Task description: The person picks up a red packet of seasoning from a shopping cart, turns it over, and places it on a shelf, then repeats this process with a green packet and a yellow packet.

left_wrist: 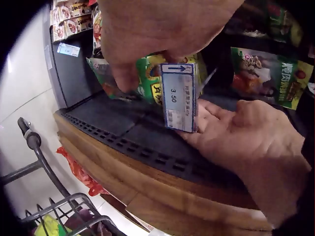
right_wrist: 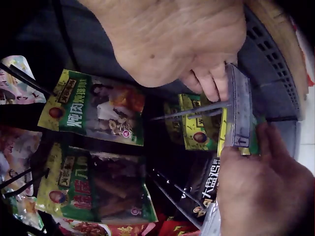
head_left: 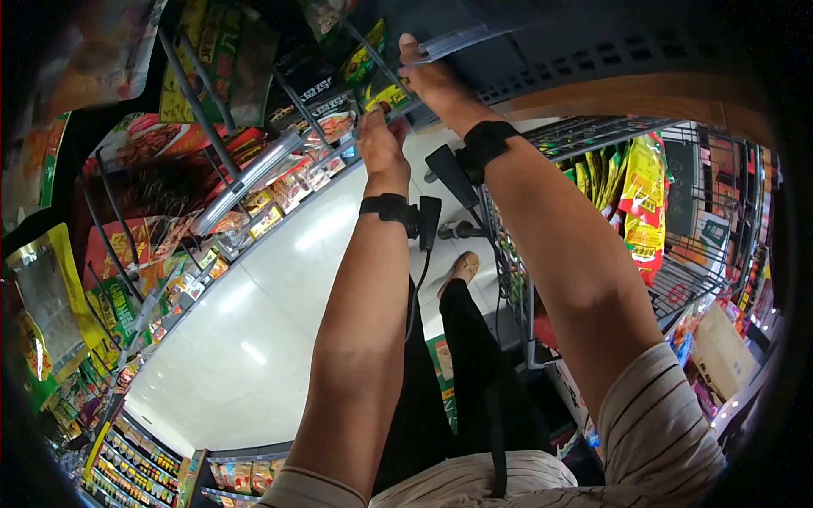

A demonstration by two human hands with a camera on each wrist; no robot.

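Note:
My left hand (head_left: 383, 152) pinches a green and yellow packet (left_wrist: 151, 81) on a hook behind a price tag (left_wrist: 178, 98). In the right wrist view, the left thumb and fingers (right_wrist: 266, 140) lie on both sides of the packet's edge by the tag holder (right_wrist: 238, 105). My right hand (head_left: 436, 85) is beside the left; in the left wrist view it reaches in from the right (left_wrist: 246, 132). Its extended fingers (right_wrist: 211, 83) touch the back of the tag, their tips partly hidden by it.
Hooks with hanging packets (right_wrist: 93, 108) fill the rack on the left. A dark perforated shelf (left_wrist: 128, 142) with a wooden edge (left_wrist: 162, 182) lies below the hands. On the right stands a wire cart (head_left: 686, 279) with yellow and red packets (head_left: 645, 203).

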